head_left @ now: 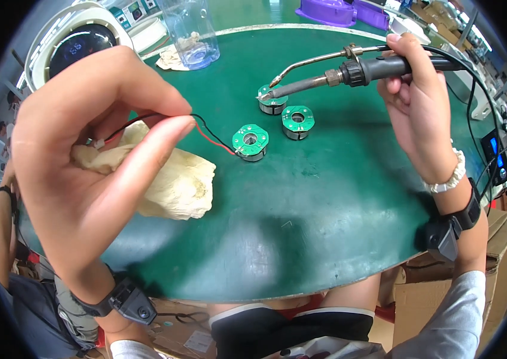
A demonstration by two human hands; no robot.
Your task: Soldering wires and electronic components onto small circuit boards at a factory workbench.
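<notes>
Thumb and forefinger of my left hand (95, 143) pinch a pair of thin wires (208, 133), one red and one black. Those wires run to the nearest of three small ring-shaped parts with green circuit boards (250, 139) on top. My right hand (415, 99) grips a black soldering iron (379, 70) with a thin metal feed tube (310, 60) along its upper side. The iron's tip reaches the farthest green-topped ring (272, 103); whether it touches cannot be made out. Close beside stands another green-topped ring (297, 122). A crumpled cream cloth (175, 179) lies under my left hand.
A clear plastic container (190, 36) and a white round device with a dark display (83, 45) stand at the back left. Purple plastic parts (328, 12) lie at the far edge. A control box with a blue screen (495, 157) and cardboard boxes (445, 293) are on the right.
</notes>
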